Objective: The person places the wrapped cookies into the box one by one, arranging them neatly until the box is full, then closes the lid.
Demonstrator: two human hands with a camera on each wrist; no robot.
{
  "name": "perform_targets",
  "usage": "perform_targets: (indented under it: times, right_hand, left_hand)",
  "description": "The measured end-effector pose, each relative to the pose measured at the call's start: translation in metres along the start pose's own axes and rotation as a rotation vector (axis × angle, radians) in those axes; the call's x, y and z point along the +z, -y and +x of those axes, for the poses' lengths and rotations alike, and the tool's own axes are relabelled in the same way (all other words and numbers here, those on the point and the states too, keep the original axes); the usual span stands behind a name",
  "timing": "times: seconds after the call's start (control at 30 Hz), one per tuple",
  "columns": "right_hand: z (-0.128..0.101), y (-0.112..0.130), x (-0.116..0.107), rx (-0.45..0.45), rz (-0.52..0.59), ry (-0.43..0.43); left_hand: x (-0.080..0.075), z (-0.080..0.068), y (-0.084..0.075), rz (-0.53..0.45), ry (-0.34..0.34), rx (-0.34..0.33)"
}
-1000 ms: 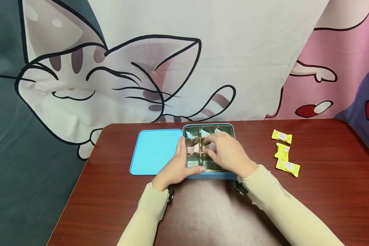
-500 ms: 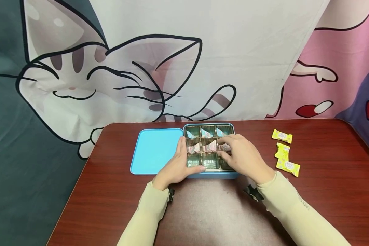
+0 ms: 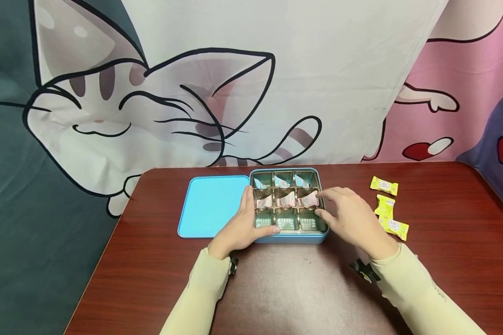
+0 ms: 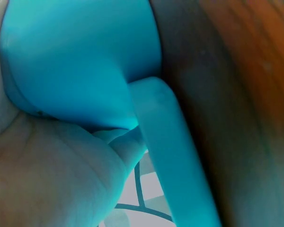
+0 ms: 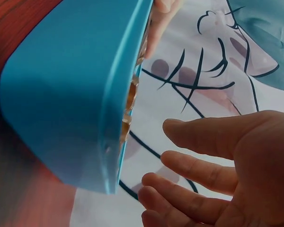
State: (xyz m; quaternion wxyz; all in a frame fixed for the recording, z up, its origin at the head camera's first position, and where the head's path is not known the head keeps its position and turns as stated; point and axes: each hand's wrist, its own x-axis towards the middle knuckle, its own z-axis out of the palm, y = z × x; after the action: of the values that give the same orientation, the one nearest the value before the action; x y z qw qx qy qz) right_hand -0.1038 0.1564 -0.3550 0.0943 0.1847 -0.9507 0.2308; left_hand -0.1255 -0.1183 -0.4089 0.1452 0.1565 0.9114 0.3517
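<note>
A blue tin (image 3: 291,238) with a brown divided insert stands mid-table, seen very close as the tin (image 5: 71,104) in the right wrist view and the tin (image 4: 165,151) in the left wrist view. Its back row holds blue-wrapped sweets (image 3: 282,181), its middle row pink-wrapped sweets (image 3: 286,200), and its front row looks bare. My left hand (image 3: 243,223) grips the tin's left front corner, thumb on the front edge. My right hand (image 3: 350,216) hovers at the tin's right side with relaxed, spread fingers (image 5: 203,135) and holds nothing.
The blue lid (image 3: 209,204) lies flat just left of the tin. Three yellow-wrapped sweets (image 3: 386,204) lie on the dark red table (image 3: 151,260) to the right of my right hand. A cartoon-cat cloth (image 3: 172,102) hangs behind the table.
My right hand has drawn back from the tin's middle to its right side, uncovering the pink sweets in the middle row. The left hand has stayed put.
</note>
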Motion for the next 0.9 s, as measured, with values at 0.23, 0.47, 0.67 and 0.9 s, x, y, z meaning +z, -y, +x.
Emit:
perform_targets:
  times: [0.23, 0.47, 0.67, 0.9]
  right_hand:
    - [-0.010, -0.012, -0.004, 0.014, -0.031, -0.002]
    - [-0.022, -0.026, -0.006, 0.010, -0.045, -0.005]
    - [-0.033, -0.039, -0.006, 0.032, -0.074, 0.014]
    - [-0.046, -0.055, -0.008, 0.039, -0.112, 0.010]
  left_hand:
    - [0.000, -0.001, -0.001, -0.003, 0.000, 0.000]
    - [0.000, -0.001, -0.001, -0.007, 0.001, 0.008]
    - [0.000, -0.001, 0.001, -0.001, 0.000, 0.007]
    - [0.000, -0.001, 0.000, -0.011, 0.003, 0.012]
